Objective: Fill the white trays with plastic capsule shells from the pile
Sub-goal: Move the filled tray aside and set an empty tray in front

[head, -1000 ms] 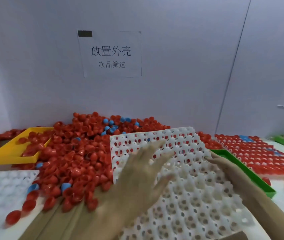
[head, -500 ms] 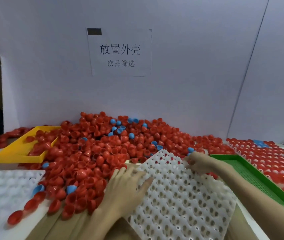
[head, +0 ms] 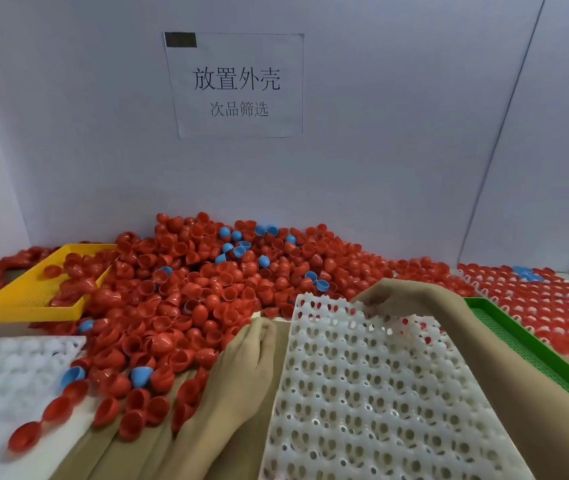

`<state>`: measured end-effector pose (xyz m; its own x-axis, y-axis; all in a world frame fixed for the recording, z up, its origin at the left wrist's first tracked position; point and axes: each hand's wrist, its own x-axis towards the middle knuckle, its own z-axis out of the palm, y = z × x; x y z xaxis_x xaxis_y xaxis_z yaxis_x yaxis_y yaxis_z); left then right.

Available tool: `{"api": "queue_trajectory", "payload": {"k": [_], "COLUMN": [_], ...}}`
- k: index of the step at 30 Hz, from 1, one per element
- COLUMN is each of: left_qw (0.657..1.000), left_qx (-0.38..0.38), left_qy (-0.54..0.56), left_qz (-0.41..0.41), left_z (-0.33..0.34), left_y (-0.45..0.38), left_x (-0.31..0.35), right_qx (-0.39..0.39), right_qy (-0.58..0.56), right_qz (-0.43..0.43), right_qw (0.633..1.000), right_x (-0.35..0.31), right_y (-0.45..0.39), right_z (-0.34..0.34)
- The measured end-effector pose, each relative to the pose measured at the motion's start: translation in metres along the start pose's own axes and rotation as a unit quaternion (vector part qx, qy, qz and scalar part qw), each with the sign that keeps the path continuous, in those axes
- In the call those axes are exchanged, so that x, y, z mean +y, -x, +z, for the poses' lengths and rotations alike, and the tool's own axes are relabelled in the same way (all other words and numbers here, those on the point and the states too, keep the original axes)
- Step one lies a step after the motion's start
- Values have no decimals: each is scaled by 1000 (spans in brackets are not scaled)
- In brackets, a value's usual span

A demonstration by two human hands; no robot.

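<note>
A big pile of red capsule shells with a few blue ones covers the table's middle, up against the white back wall. An empty white tray with rows of holed cups lies in front of me on brown cardboard, its far edge lifted a little. My right hand grips that far edge next to the pile. Flat on the cardboard, my left hand lies with straight fingers between the tray's left side and the shells.
A yellow tray holding some red shells sits at the left. Another white tray lies at the near left. A green tray is on the right, with a shell-filled white tray beyond it.
The white tray has come down from a raised tilt to lie nearly flat in front of me. My left hand moved off the tray's top to its left side.
</note>
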<state>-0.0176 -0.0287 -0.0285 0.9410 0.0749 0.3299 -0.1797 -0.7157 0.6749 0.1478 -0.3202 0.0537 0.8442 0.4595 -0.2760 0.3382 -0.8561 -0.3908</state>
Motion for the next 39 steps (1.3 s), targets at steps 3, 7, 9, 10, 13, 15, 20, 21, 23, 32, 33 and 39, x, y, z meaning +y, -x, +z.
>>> {"api": "queue_trajectory", "payload": {"k": [3,7,9,10,13,15,20,21,23,32,33,39], "left_qw": [993,967,964,965,971,979,991,992,992,944,931,865], "left_qx": [0,-2,-1,0,-17,-40,-112,-117,-123,-94,-91,-140], "left_qy": [-118,-248,-255,-246,-200,-144,-42,-18,14,271,297,422], "left_qz": [17,55,72,85,132,136,64,50,30,-161,-192,-234], "left_z": [-4,-4,-5,-5,-1,4,10,9,8,-13,-20,-44], "left_y": [0,-1,-2,-3,-2,-1,0,1,3,-11,-12,-15], "left_x": [-5,-9,-11,-13,-10,-6,-4,-4,-5,-1,0,-12], "right_qx": [25,209,220,199,133,137,186,189,184,276,277,363], "right_qy": [-6,-143,-128,-105,-9,23,99,105,94,-42,-56,-144], "right_qz": [-18,-98,-104,-99,-65,-49,-31,-22,-8,62,66,143], "right_qw": [999,962,961,969,989,989,977,976,978,958,957,909], "right_x": [-1,-6,-4,-1,7,9,12,12,12,0,-1,7], "right_y": [2,5,15,22,40,47,39,36,29,19,22,61], "right_z": [14,35,34,33,39,48,60,62,67,56,52,33]}}
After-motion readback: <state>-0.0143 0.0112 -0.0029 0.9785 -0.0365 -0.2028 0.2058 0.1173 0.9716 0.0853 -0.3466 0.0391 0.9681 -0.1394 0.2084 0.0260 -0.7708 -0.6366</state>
